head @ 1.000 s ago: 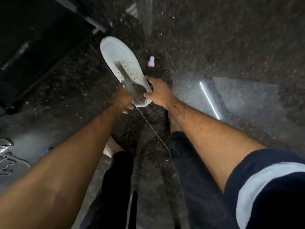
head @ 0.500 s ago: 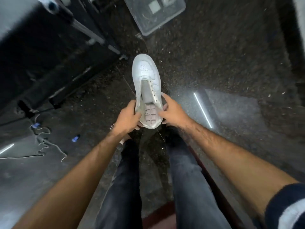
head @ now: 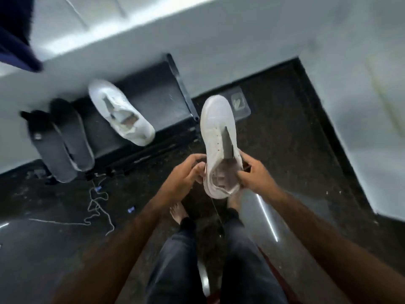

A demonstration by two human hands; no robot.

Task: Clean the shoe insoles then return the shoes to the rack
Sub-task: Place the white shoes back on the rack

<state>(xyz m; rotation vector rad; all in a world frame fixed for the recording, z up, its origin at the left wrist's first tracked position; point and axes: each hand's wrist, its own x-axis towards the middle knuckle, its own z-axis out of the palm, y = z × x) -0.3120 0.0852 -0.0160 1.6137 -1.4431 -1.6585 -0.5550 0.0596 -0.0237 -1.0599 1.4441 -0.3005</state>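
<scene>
Both hands, left hand (head: 186, 174) and right hand (head: 256, 176), still grip the white shoe (head: 217, 137); a rack (head: 153, 102), seemingly holding its mate (head: 120, 113), has come into view.

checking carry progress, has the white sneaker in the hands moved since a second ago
Yes. The held white leather sneaker, gripped by left hand and right hand, now sits beside the black shoe rack, which earlier lay far off to its left.

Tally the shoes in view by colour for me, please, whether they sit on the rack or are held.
White shoes: 2, one on the rack at, one held by the left hand and right hand.
Dark grey shoes: 2, at and.
Total: 4
</scene>
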